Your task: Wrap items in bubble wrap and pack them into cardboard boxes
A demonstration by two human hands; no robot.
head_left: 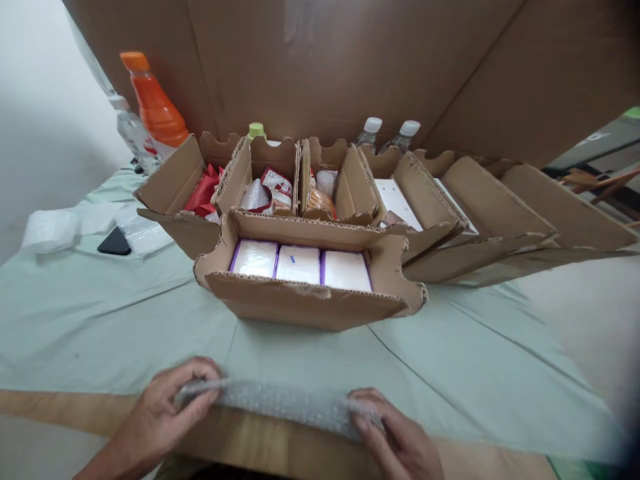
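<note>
A strip of clear bubble wrap (287, 400) is stretched between my two hands, just over the near edge of the table. My left hand (167, 407) pinches its left end between thumb and fingers. At the other end my right hand (393, 433) is closed on the wrap, slightly blurred. Beyond them stands an open cardboard box (315, 307), holding three white packs (299, 264) with purple edges side by side. Neither hand touches that box.
Behind, a row of open cardboard bins (340, 200) holds red cloth-like material (203, 192), packets and white boxes. An orange bottle (155, 107) and clear bottles stand farther back. Folded bubble wrap (143, 230) and a dark flat object (115, 242) lie at left on the green cloth (125, 327).
</note>
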